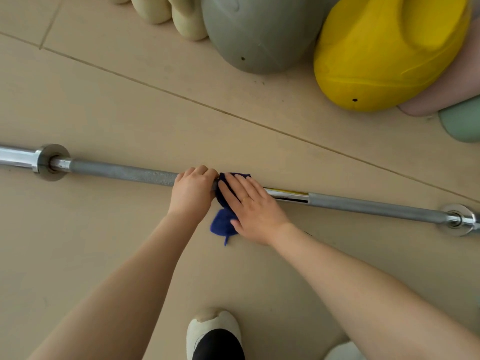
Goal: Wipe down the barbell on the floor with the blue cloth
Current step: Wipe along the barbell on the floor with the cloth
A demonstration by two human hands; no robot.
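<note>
— Where is the bar lying?

— I'm seeing the long steel barbell (122, 172) lying flat across the beige tiled floor (104, 100), its knurled grey shaft running between two polished collars, with a smooth chrome band showing right of centre.

— And the hands?

— My left hand (193, 189) is curling around the shaft mid-bar, gripping it. My right hand (253, 211) is lying just beside it with straight, spread fingers, pressing the fuzzy dark blue cloth (224, 223) onto the shaft; one rumpled corner is trailing on the tile.

— Anything behind?

— Rounded moulded shapes are sitting well apart: a matte grey dome (259, 35) and a glossy yellow shell (384, 55).
</note>
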